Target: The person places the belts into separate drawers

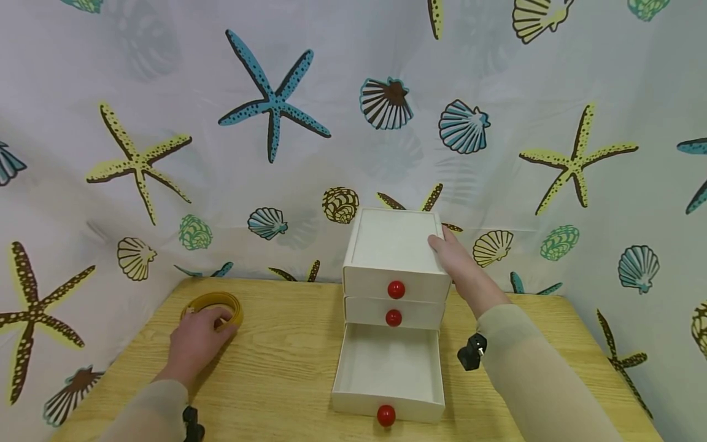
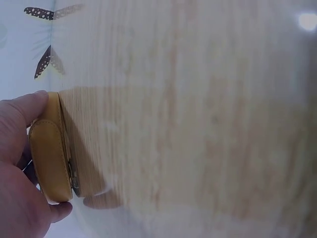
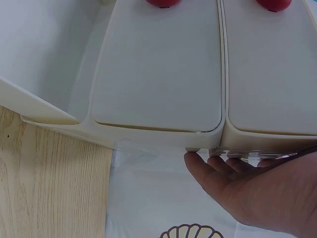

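A rolled yellow-brown leather belt (image 1: 212, 301) lies at the left of the table. My left hand (image 1: 199, 339) grips it; in the left wrist view, thumb and fingers hold the stitched coil (image 2: 49, 158) at its edges. A white cabinet of three drawers (image 1: 394, 242) with red knobs stands right of the middle. Its bottom drawer (image 1: 389, 362) is pulled out, with nothing visible inside. The two upper drawers are closed. My right hand (image 1: 461, 264) rests against the cabinet's right side, thumb on the top edge. Fairly straight fingers touch that side in the right wrist view.
The wooden table (image 1: 282, 362) reaches back to a white curtain (image 1: 331, 172) printed with starfish and shells, which also hangs at both sides. The open drawer juts toward the table's front. Dark wrist devices (image 1: 472, 352) sit near both sleeves.
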The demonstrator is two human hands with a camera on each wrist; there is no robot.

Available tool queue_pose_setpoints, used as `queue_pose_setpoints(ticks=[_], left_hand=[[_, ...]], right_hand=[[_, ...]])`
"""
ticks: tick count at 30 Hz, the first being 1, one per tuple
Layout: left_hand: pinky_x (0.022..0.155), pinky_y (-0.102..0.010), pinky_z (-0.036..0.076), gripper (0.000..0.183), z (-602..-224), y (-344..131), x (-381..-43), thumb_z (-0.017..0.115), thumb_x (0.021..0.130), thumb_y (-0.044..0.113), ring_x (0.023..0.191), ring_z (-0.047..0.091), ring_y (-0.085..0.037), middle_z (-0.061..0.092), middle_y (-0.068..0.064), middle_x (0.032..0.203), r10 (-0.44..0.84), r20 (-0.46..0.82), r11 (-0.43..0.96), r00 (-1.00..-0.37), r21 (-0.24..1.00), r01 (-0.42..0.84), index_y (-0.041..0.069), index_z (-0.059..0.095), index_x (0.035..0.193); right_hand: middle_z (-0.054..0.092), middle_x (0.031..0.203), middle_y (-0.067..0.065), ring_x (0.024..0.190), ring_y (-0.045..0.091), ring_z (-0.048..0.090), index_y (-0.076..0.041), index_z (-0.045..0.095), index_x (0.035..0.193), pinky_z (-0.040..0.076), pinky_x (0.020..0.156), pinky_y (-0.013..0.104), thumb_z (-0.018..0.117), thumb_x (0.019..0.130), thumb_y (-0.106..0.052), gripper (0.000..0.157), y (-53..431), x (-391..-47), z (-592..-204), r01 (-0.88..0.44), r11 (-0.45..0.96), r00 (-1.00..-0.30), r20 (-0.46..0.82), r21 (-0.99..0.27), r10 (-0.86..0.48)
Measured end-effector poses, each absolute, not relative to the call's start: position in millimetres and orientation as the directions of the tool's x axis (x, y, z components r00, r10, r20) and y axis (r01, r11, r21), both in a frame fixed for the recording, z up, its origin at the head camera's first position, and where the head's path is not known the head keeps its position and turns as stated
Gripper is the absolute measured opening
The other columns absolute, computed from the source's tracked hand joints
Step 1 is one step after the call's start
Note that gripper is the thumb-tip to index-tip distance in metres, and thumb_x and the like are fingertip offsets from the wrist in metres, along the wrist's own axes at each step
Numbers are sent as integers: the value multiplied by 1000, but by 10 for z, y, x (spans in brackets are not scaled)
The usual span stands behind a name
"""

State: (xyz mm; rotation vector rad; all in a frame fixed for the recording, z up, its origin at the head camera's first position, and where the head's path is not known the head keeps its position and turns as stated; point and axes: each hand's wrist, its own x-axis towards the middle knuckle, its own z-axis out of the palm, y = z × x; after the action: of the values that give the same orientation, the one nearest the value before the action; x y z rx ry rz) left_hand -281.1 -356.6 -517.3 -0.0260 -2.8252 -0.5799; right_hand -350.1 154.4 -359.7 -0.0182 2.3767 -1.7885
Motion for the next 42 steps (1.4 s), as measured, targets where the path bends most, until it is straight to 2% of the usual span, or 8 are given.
queue_pose_setpoints(ticks=[8,17,32,42], left_hand=[[77,-63,58,28,-5147,-3513,-2788,86,98,21,96,71,-36,78,-13,105,-21,258,915,-966,394,85,5,78,118],[84,-64,57,29,-5210,-3444,-2808,85,99,25,98,71,-34,78,-12,106,-14,316,896,-949,424,128,6,80,121],[82,-57,57,32,-5132,-3210,-2773,86,98,23,97,69,-31,78,-11,109,5,372,872,-928,453,186,6,80,124],[81,-51,55,25,-4993,-3039,-2724,87,97,17,93,67,-25,78,-6,105,51,403,854,-914,456,249,8,82,119]], right_hand=[[5,185,14,168,39,10,-20,-3,179,14,133,60,32,120,-36,70,1547,-3508,-3602,89,279,-986,-125,-956,-113],[5,185,14,168,39,10,-21,-3,179,14,133,60,33,120,-36,70,1545,-3501,-3597,89,277,-986,-123,-957,-110],[4,185,14,168,38,9,-21,-4,178,14,133,60,33,120,-37,71,1543,-3489,-3600,95,277,-987,-127,-956,-101],[5,185,14,168,38,12,-22,-4,178,16,132,61,33,120,-37,71,1541,-3487,-3595,98,276,-986,-131,-956,-104]])
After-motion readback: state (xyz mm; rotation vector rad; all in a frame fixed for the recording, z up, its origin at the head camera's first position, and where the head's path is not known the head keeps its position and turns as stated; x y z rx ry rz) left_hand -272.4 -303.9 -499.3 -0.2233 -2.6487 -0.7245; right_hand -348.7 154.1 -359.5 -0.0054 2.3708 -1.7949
